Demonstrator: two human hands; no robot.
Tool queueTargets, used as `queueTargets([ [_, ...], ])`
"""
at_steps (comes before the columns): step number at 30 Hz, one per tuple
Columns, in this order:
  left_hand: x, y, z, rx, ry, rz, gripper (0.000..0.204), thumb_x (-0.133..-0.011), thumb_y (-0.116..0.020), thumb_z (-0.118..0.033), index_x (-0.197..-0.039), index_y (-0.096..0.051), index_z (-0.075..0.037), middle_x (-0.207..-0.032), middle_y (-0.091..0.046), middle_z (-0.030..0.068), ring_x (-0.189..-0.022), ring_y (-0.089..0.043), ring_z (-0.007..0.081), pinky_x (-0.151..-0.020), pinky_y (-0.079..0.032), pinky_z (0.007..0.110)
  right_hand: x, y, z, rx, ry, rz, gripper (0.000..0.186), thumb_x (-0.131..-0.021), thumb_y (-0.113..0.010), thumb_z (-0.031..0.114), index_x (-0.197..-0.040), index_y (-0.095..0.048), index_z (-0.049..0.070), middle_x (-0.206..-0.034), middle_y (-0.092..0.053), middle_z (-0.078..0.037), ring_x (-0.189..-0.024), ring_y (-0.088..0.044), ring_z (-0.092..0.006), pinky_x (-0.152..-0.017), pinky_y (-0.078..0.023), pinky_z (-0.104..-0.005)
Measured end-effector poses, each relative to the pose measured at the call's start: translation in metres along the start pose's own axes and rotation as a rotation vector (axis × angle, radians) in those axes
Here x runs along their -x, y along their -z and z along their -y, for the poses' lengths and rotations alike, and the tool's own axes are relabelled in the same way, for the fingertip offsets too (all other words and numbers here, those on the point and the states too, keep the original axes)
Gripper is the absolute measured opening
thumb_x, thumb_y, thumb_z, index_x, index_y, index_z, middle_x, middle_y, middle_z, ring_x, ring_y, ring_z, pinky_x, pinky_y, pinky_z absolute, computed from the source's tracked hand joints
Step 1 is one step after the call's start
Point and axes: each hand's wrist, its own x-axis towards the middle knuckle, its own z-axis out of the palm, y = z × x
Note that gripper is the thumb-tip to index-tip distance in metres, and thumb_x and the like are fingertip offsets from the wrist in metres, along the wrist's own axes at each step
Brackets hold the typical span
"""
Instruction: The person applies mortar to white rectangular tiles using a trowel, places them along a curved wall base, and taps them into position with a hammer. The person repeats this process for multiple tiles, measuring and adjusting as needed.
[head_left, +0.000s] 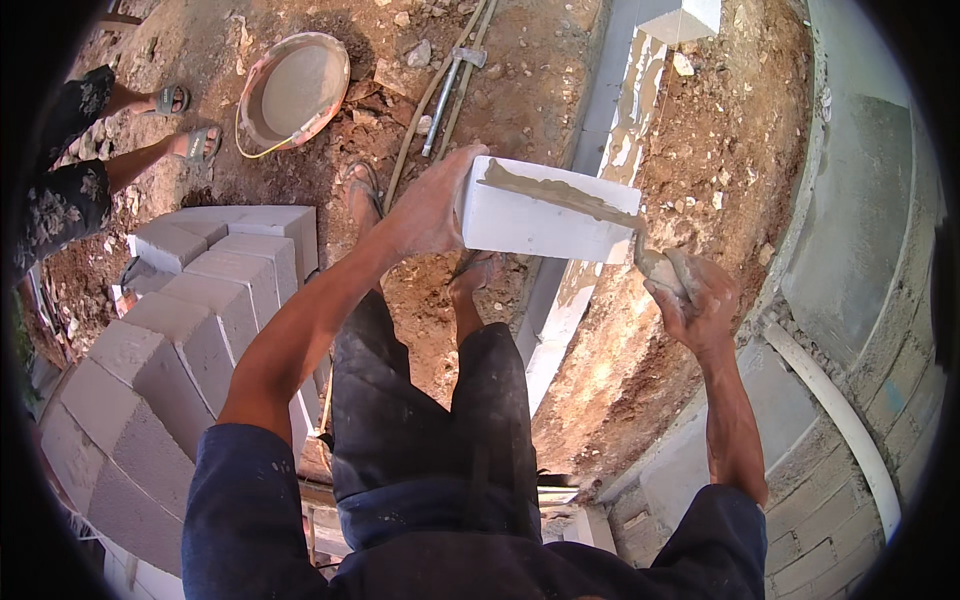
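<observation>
My left hand (438,208) grips the left end of a white building block (545,228), holding it up in front of me. A streak of grey mortar (555,190) runs along the block's upper face. In my right hand (702,298) is a mortar-caked trowel (652,262), closed in the fingers; its blade is at the block's right end and partly hidden. Beneath the held block runs a low course of white blocks (552,355), with patchy mortar (640,100) on top. Another white block (685,20) sits on its far end.
Left of me stands a stack of pale blocks (215,290). A round tub (345,75) of grey mortar, a hammer (445,105) and a hose (403,160) lie ahead on rubbly soil. A co-worker's legs (145,165) are at far left. A white pipe (840,405) runs along the right-hand wall.
</observation>
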Motion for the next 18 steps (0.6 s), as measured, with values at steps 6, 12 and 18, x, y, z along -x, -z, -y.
queueTargets([
  [6, 0.01, 0.001, 0.009, 0.095, 0.002, 0.042, 0.105, -0.062, -0.088, -0.022, -0.144, -0.027, 0.0, -0.139, -0.043, 0.0256, -0.131, -0.044, 0.0398, -0.11, -0.037, 0.043, 0.091, -0.045, 0.021, -0.132, -0.264, -0.142, 0.042, -0.08, -0.075, 0.017, -0.116, -0.064, 0.0, -0.09, -0.065, -0.016, -0.078, -0.065, -0.0295, -0.064, -0.052, -0.0364],
  [12, -0.005, 0.007, 0.007, 0.038, -0.004, 0.12, 0.104, -0.061, -0.088, -0.022, -0.143, -0.028, -0.002, -0.137, -0.044, 0.0251, -0.128, -0.046, 0.0411, -0.108, -0.038, 0.043, 0.116, -0.206, 0.125, -0.245, -0.625, -0.504, 0.038, -0.083, -0.072, 0.003, -0.117, -0.057, -0.006, -0.112, -0.051, -0.02, -0.097, -0.055, -0.0314, -0.082, -0.047, -0.0402],
  [18, -0.006, 0.015, 0.008, 0.031, 0.019, 0.138, 0.103, -0.06, -0.088, -0.021, -0.142, -0.03, -0.002, -0.134, -0.046, 0.0251, -0.125, -0.048, 0.0411, -0.107, -0.039, 0.043, 0.134, -0.246, 0.234, -0.497, -0.799, -0.387, 0.042, -0.083, -0.072, 0.003, -0.119, -0.053, -0.007, -0.114, -0.046, -0.019, -0.1, -0.056, -0.0311, -0.081, -0.048, -0.0404],
])
